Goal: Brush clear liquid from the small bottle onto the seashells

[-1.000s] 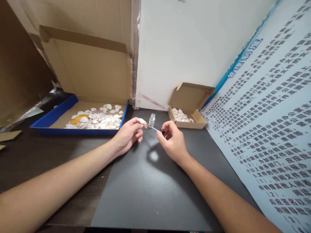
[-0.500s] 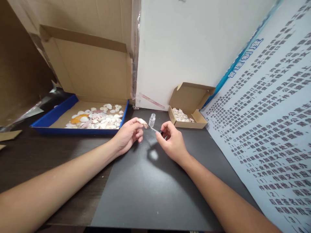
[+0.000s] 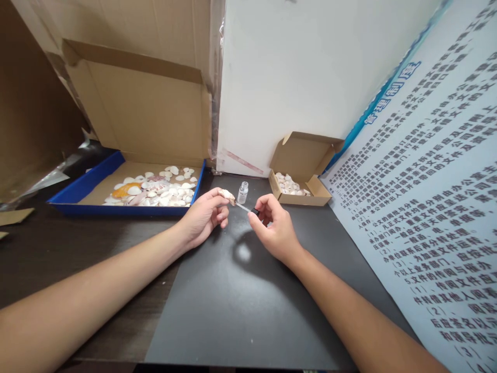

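Black matte sheet (image 3: pixel 240 300) over dark wooden tabletop (image 3: pixel 77 243). White wall (image 3: pixel 310 77) at 12 o'clock, brown cardboard panels (image 3: pixel 116 20) at 10 to 11 o'clock.

Near far edge of sheet, centre of view: left hand (image 3: pixel 202 217). Thumb and forefinger clamped on small tan-and-white ridged seashell (image 3: pixel 227 196), remaining fingers curled under. Holds seashell raised off the sheet, at 1 o'clock of the knuckles.

At 3 o'clock of seashell: right hand (image 3: pixel 274 230). Fingertips pinched together on black cap of thin clear-stemmed applicator brush (image 3: pixel 248 209). Points brush tip toward 10 o'clock, right at seashell's lower edge; touching or just short, cannot tell.

At 12 o'clock of brush stem: small clear glass vial (image 3: pixel 243 192), uncapped, upright on the sheet. Stands between the two hands, touched by neither.

At 9 to 10 o'clock of left hand: shallow blue-walled cardboard tray (image 3: pixel 116 210), lid propped open behind. Pale loose shells (image 3: pixel 166 192) spread over its floor, one orange piece (image 3: pixel 126 190) among them.

At 1 o'clock of right hand: small brown cardboard box (image 3: pixel 301 200), flaps open, against the wall. Holds a low heap of pale shells (image 3: pixel 289 185).

At 3 o'clock: large white poster (image 3: pixel 427 207) with black printed characters and blue edge band, leaning slantwise, lower edge resting on the sheet.
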### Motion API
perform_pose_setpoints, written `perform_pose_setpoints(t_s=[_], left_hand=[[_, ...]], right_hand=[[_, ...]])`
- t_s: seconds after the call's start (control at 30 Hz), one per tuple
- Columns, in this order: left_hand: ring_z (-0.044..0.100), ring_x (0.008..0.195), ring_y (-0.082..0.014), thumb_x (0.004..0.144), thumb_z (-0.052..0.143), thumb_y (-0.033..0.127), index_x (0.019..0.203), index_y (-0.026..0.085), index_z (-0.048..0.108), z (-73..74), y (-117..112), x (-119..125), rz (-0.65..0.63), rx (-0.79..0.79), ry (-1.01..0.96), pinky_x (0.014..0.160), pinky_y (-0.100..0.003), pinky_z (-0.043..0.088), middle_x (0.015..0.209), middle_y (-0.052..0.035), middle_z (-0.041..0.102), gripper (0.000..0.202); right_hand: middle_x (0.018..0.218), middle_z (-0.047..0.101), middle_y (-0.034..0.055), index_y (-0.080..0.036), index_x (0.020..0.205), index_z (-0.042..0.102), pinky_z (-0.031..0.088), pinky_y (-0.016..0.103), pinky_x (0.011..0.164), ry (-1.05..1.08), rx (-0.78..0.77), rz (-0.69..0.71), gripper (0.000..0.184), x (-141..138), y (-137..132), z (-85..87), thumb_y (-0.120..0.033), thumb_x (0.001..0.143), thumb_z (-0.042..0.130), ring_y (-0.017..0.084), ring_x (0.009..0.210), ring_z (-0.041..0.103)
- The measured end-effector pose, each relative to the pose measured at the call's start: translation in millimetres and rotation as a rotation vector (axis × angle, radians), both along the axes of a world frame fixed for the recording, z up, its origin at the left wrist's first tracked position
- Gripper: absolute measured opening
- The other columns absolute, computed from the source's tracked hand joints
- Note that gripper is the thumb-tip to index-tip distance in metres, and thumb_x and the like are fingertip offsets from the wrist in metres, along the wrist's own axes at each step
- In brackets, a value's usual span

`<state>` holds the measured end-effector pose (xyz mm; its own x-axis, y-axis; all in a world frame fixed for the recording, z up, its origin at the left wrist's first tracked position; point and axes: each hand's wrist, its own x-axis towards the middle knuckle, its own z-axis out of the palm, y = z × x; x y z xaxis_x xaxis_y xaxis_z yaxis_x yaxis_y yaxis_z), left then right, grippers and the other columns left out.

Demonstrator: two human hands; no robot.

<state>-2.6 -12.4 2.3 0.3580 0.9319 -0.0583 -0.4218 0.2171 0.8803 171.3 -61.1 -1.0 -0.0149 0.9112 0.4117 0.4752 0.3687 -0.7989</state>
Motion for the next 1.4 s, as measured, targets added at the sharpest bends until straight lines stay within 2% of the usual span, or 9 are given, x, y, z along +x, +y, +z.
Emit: perform_pose_setpoints(t_s=[0.17,0.4,0.57,0.73,0.9,1.07,1.27,1.4], left_hand=[[0.037,0.044,-0.0052,0.069,0.059,0.009,0.073,0.017,0.051,0.2,1.1,-0.2,-0.043,-0.036,-0.014,0.039,-0.02,0.035,0.068,0.0038,0.051,0.012],[0.036,0.042,-0.0065,0.069,0.05,0.009,0.072,0.017,0.05,0.5,1.9,-2.4,-0.12,-0.075,-0.02,0.041,-0.02,0.031,0.062,0.0019,0.048,0.009],[0.034,0.043,-0.0069,0.068,0.049,0.008,0.072,0.016,0.05,0.7,2.3,-2.5,-0.117,-0.069,-0.019,0.042,-0.02,0.03,0.062,0.0012,0.046,0.009],[0.034,0.045,-0.0071,0.067,0.049,0.008,0.069,0.016,0.049,0.5,2.7,-2.9,-0.114,-0.063,-0.025,0.042,-0.02,0.03,0.061,0.0012,0.044,0.009],[0.032,0.045,-0.0071,0.068,0.048,0.008,0.069,0.016,0.049,-0.7,3.9,-3.9,-0.117,-0.046,-0.018,0.041,-0.02,0.03,0.062,0.0013,0.043,0.008],[0.031,0.045,-0.0072,0.066,0.047,0.008,0.069,0.016,0.049,-1.0,4.3,-4.1,-0.125,-0.053,-0.028,0.041,-0.02,0.03,0.063,0.0014,0.043,0.009],[0.029,0.045,-0.0075,0.064,0.047,0.009,0.066,0.016,0.047,-0.1,3.6,-4.3,-0.137,-0.081,-0.037,0.041,-0.02,0.027,0.06,0.0015,0.04,0.007],[0.028,0.046,-0.0077,0.062,0.046,0.009,0.064,0.016,0.046,0.0,3.7,-4.3,-0.139,-0.088,-0.031,0.041,-0.02,0.026,0.06,0.0015,0.039,0.007]], right_hand=[[0.063,0.042,-0.0071,-0.023,0.082,0.042,0.035,0.024,0.052,0.021,0.023,-0.056,0.017,0.4,0.1,0.5,-0.026,0.08,0.059,0.01,0.052,0.042],[0.064,0.048,-0.0059,-0.023,0.089,0.046,0.038,0.024,0.052,0.085,0.036,0.073,0.015,-1.9,-3.4,1.5,-0.028,0.083,0.059,0.011,0.054,0.047],[0.063,0.047,-0.0065,-0.022,0.09,0.046,0.038,0.024,0.052,0.071,0.014,0.077,0.016,-1.9,-3.6,1.0,-0.027,0.083,0.059,0.01,0.053,0.046],[0.064,0.045,-0.0065,-0.022,0.081,0.044,0.038,0.023,0.054,0.02,0.01,0.052,0.015,-1.3,-2.7,1.9,-0.021,0.079,0.059,0.009,0.054,0.045],[0.064,0.046,-0.0065,-0.021,0.089,0.047,0.039,0.023,0.053,0.062,0.02,0.06,0.015,-1.5,-2.8,0.7,-0.025,0.081,0.059,0.01,0.054,0.046],[0.062,0.042,-0.0071,-0.022,0.08,0.046,0.037,0.023,0.053,-0.001,0.023,0.028,0.012,-0.4,-1.4,-0.2,-0.02,0.079,0.058,0.009,0.053,0.043],[0.066,0.047,-0.006,-0.022,0.091,0.047,0.04,0.024,0.053,0.128,0.046,0.058,0.012,-1.6,-1.4,-0.4,-0.027,0.084,0.056,0.01,0.054,0.046],[0.063,0.044,-0.0067,-0.022,0.085,0.048,0.038,0.023,0.053,0.044,0.035,0.038,0.011,-1.9,-2.1,0.2,-0.024,0.081,0.058,0.01,0.053,0.044]])
